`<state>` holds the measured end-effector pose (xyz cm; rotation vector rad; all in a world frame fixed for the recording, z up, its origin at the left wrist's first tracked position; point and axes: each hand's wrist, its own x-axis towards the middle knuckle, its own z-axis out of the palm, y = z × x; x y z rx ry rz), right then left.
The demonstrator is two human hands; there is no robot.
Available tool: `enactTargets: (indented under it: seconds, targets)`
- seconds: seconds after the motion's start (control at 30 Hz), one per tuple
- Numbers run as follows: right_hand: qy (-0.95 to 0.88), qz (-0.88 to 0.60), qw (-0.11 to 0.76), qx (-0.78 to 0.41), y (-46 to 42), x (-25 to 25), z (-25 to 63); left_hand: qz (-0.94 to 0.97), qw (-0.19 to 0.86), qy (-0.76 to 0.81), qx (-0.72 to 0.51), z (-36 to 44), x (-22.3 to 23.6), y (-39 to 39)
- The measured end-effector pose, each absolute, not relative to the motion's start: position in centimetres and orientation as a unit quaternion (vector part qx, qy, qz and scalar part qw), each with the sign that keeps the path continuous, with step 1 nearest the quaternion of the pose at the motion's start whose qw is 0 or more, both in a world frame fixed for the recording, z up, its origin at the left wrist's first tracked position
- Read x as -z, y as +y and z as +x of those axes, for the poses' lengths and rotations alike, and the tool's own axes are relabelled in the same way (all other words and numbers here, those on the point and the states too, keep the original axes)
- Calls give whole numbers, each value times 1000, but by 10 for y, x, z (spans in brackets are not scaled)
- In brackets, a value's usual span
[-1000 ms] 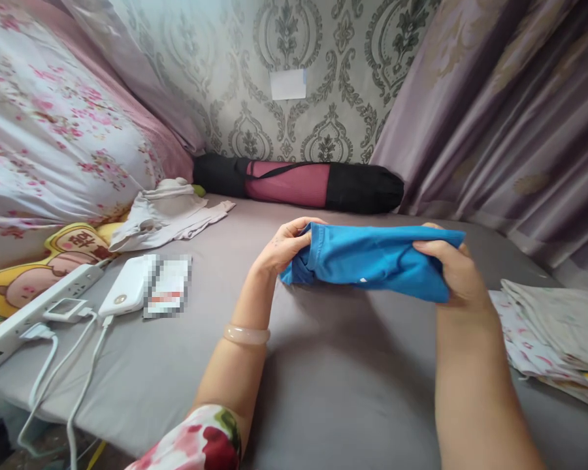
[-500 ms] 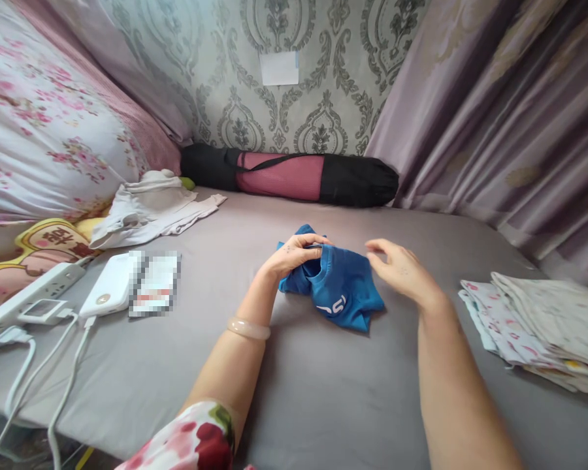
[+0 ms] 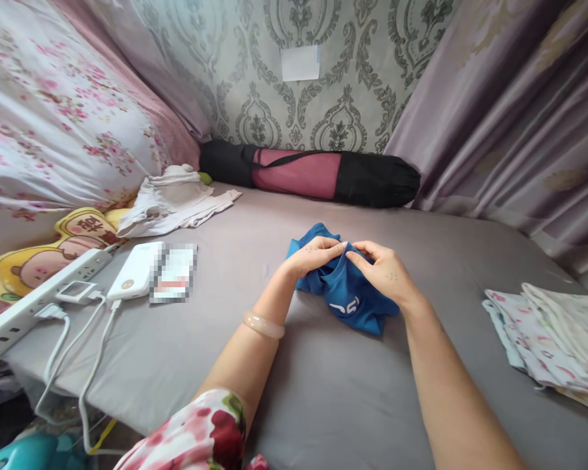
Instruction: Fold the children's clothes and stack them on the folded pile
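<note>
A blue garment (image 3: 355,294), bunched and with white lettering on it, rests on the grey bed sheet between my hands. It looks like a shirt, though its full shape is hidden in the folds. My left hand (image 3: 316,256) is closed on the cloth from the left, thumb and fingers at its upper edge. From the right, my right hand (image 3: 379,267) pinches the same edge, its fingertips close to those of the left. The lower part of the garment hangs down onto the sheet.
Folded patterned clothes (image 3: 558,339) lie at the right. A white power bank (image 3: 137,271), a blurred packet (image 3: 175,274) and a power strip (image 3: 44,303) with cables are at the left. A rumpled pale garment (image 3: 171,202) and a black-and-pink rolled bag (image 3: 298,173) lie farther back.
The blue garment was stretched wide between both hands, then sank and bunched up on the bed. My right hand let go, came away, and now pinches the upper edge beside my left hand.
</note>
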<state>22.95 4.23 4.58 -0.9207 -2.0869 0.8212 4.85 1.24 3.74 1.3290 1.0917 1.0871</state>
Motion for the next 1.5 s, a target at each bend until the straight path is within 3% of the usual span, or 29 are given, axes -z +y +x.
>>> enactTargets:
  seconds: [0.1, 0.23, 0.33, 0.4, 0.53, 0.6, 0.8, 1.03, 1.2, 1.5]
  targets:
    - [-800, -383, 369, -277, 47, -47, 234, 559, 468, 483, -485, 47, -40, 14]
    - [-721, -467, 459, -227, 64, -42, 252, 511, 365, 549, -552, 37, -51, 14]
    - [-652, -533, 503, -196, 78, -36, 269, 494, 364, 560, -557, 30, -62, 8]
    - [-619, -565, 510, -191, 83, -33, 279, 530, 414, 553, -491, 28, -68, 1]
    - [-590, -588, 518, -193, 84, -37, 288, 647, 542, 486, -230, 33, -65, -6]
    - [-588, -586, 522, -196, 81, -44, 290, 676, 546, 465, -169, 38, -55, -2]
    - [-591, -566, 515, -257, 63, -73, 291, 644, 318, 583, -381, 42, -24, 21]
    - [-612, -541, 501, -288, 47, -90, 284, 682, 336, 540, -360, 55, -17, 14]
    - [-620, -526, 513, -275, 44, -94, 283, 712, 252, 550, -358, 65, -7, 16]
    - [-569, -560, 539, -269, 54, -86, 291, 702, 137, 517, -470, 58, 8, 26]
